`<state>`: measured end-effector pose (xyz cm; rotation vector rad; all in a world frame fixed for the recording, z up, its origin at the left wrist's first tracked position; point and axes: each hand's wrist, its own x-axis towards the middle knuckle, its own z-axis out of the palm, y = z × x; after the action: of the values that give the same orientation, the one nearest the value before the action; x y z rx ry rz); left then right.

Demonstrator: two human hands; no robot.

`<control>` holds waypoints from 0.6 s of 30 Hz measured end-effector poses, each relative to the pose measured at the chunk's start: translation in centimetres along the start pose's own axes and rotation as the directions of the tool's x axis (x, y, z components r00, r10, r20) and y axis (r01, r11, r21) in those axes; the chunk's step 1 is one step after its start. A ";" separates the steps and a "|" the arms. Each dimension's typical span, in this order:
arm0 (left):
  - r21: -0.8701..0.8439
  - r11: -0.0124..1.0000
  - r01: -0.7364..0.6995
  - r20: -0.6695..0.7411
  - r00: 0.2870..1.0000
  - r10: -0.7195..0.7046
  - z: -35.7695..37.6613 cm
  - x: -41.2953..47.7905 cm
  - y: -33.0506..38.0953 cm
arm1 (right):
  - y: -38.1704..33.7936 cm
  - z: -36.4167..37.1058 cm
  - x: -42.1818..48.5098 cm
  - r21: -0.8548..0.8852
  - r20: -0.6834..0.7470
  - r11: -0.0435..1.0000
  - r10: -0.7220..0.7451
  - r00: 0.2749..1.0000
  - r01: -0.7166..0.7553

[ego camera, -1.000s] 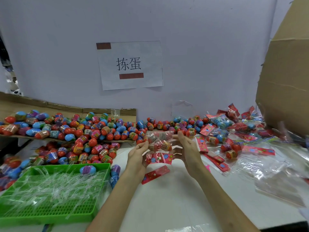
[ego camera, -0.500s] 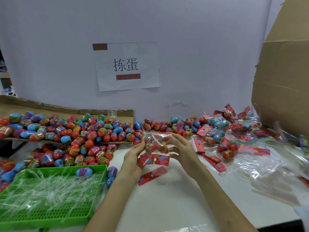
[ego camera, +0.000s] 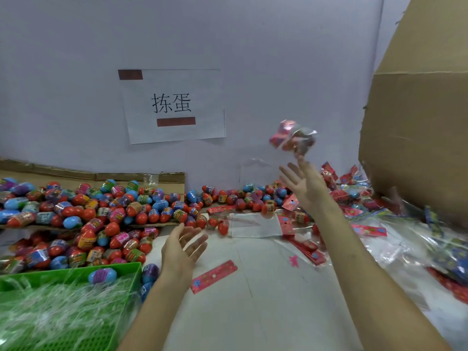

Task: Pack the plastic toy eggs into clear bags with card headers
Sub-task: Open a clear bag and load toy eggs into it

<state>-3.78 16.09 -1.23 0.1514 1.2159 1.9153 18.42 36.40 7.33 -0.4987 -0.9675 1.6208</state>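
A filled clear bag of eggs with a red card header [ego camera: 293,136] is in the air in front of the wall, just above my right hand [ego camera: 306,184], blurred by motion. That hand is raised with straight, spread fingers and holds nothing. My left hand [ego camera: 183,245] hovers low over the white table, fingers relaxed and empty. A large heap of red, blue and purple plastic eggs [ego camera: 101,214] covers the left and back of the table. An empty clear bag with a red header [ego camera: 258,225] lies flat between my hands. A loose red card header [ego camera: 214,276] lies nearer to me.
A green plastic basket [ego camera: 63,312] of clear strips stands at front left, one purple egg on it. Packed bags [ego camera: 354,191] pile up at back right under a tall cardboard box [ego camera: 417,122]. More clear bags [ego camera: 417,244] spread along the right. A paper sign [ego camera: 172,105] hangs on the wall.
Both hands held the filled bag together over the table. Now both have let go; my right hand has swung up and right, and the bag is airborne towards the right pile.
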 end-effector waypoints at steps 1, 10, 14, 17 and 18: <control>0.001 1.000 0.017 0.000 1.000 -0.017 0.1 0.0 -0.1 | -1.2 -0.3 0.9 -0.036 -0.009 0.999 -0.007 1.000 0.007; 0.087 0.996 0.022 0.012 1.000 -0.023 0.3 -0.6 0.2 | 3.9 -1.4 -3.1 -0.613 -0.074 0.783 -0.184 0.980 0.101; 0.176 0.984 0.012 0.038 0.999 -0.019 0.4 -1.0 0.1 | 8.1 -1.1 -5.8 -0.873 0.194 0.436 -0.097 0.976 0.217; 0.380 0.917 -0.123 0.076 0.992 0.102 0.5 -1.2 -0.2 | 10.2 -1.3 -7.1 -0.933 0.287 0.232 0.010 0.958 0.277; 0.461 0.868 -0.186 0.113 0.982 0.151 0.6 -1.4 -0.3 | 10.5 -1.3 -7.3 -0.946 0.290 0.160 0.032 0.956 0.282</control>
<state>-2.41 15.58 -0.71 0.5990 1.6450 1.7034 15.15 29.57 -3.08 -1.0686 -2.2289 0.6191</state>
